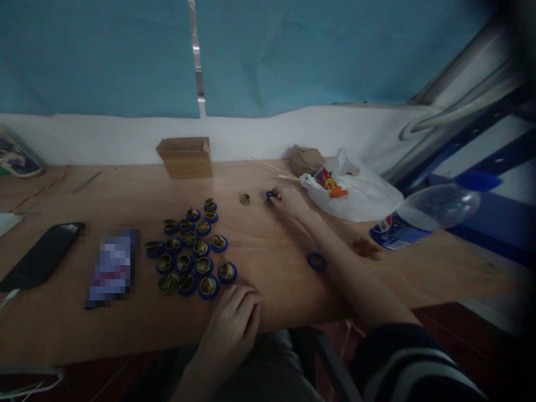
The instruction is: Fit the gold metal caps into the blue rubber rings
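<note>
My right hand [291, 202] reaches to the far middle of the table, its fingers pinching a small dark blue ring [271, 194]. Under those fingertips a bit of brass-coloured metal shows, mostly hidden. Just left of it stands a round brass-coloured metal piece [245, 198] without a ring. Near the front edge my left hand [237, 312] rests on the table with fingers curled and together; nothing shows in it. Beside it lies a cluster of several similar brass pieces, most seated in blue rings [204, 266]. Another blue ring [317, 261] lies alone below my right forearm.
An open cardboard box [188, 159] stands by the wall. Behind my right hand are a brown package [307, 161], thin sticks [272, 167] and a white plastic bag [360, 195]. A plastic bottle [427, 215] is at right. A phone [44, 254] and a blurred-out packet [112, 268] lie left.
</note>
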Demonstrator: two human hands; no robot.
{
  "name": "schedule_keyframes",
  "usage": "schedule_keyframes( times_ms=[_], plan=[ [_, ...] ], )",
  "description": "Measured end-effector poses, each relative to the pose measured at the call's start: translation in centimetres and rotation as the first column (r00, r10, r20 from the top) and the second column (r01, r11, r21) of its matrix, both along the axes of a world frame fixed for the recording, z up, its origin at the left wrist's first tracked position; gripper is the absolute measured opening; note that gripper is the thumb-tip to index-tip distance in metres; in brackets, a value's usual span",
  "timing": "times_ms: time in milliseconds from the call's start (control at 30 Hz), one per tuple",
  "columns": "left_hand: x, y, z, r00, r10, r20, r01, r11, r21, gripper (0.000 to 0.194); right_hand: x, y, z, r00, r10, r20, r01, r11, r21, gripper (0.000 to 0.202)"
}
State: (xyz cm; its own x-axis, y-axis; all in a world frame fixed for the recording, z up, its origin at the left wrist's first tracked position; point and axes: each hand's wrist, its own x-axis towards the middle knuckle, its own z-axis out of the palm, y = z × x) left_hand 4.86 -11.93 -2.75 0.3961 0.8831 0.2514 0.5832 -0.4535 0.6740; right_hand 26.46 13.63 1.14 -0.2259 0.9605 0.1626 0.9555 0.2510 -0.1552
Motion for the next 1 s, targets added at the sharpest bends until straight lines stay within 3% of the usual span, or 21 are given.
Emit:
schedule_keyframes(
  times_ms=[167, 333, 733, 867, 1000],
  plan=[
    [0.1, 0.1, 0.1, 1.000, -0.009, -0.003, 0.009, 1.000, 0.008, 0.019, -0.1, 0.4, 0.2, 0.998, 0.039, 0.040, -0.038, 0.999, -0.019, 0.029],
    [0.0, 0.1, 0.0, 1.000, 0.001, 0.004, -0.001, 1.000, 0.018, 0.021, -0.6, -0.1, -0.6, 0.998, -0.031, 0.062, 0.029, 0.999, 0.036, 0.037],
    [-0.1, 0.0, 0.1, 1.000, 0.006, -0.003, -0.005, 0.999, 0.038, 0.020, -0.4, 0.2, -0.7, 0.998, -0.034, 0.061, 0.035, 0.999, -0.020, 0.025],
    [-0.3, -0.1, 0.1, 1.000, 0.013, 0.013, -0.013, 0.999, 0.047, 0.020, -0.8, -1.8, 0.0, 0.997, -0.025, 0.079, 0.027, 0.999, -0.034, 0.024],
    [-0.4, -0.3, 0.3, 0.999, 0.017, 0.042, -0.019, 0.999, 0.047, 0.021, -1.7, -6.5, 1.2, 0.994, 0.046, 0.099, -0.041, 0.998, -0.053, 0.020]
  ],
)
